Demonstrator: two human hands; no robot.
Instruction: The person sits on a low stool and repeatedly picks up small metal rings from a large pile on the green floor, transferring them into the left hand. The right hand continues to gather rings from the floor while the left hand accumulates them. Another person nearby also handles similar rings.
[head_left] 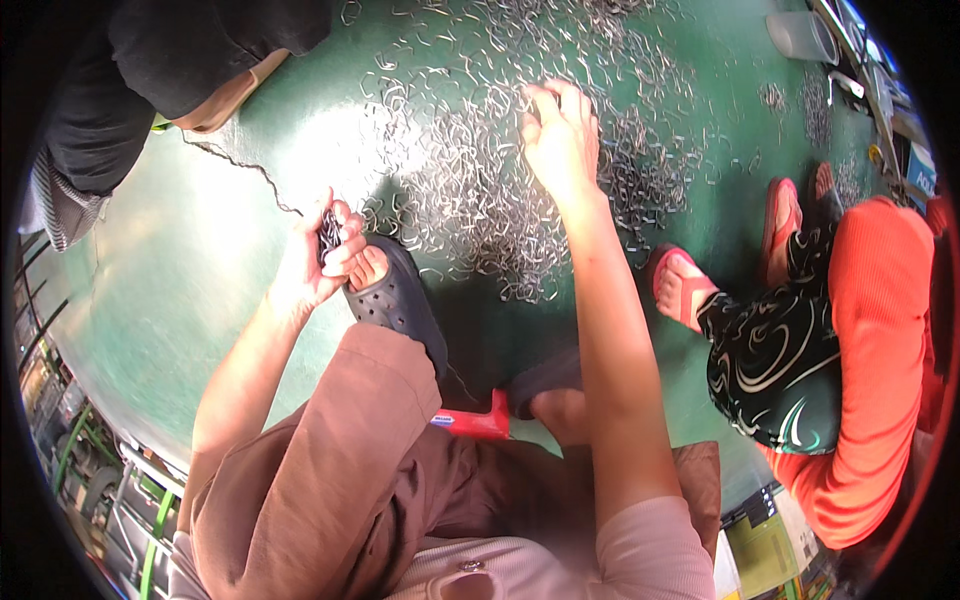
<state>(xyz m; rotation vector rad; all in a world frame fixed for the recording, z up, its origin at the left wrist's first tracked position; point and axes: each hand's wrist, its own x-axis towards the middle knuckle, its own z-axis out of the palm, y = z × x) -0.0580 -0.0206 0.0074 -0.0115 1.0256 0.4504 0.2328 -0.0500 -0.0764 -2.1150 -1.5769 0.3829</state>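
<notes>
My left hand (318, 258) is closed around a tight stack of small metal clips (328, 232), from which a thin chain of linked clips (245, 168) trails away over the floor to the upper left. My right hand (560, 135) reaches forward, palm down, fingers spread on a wide heap of loose shiny metal clips (480, 200) scattered over the green floor (190, 280). Whether those fingers pinch a clip is hidden. My foot in a dark clog (400, 300) rests just right of my left hand.
A person in black (150, 70) crouches at the upper left. Another person in orange with red sandals (780, 215) sits at the right. A red stool edge (475, 422) shows under my legs. A clear plastic container (800, 35) stands at the top right.
</notes>
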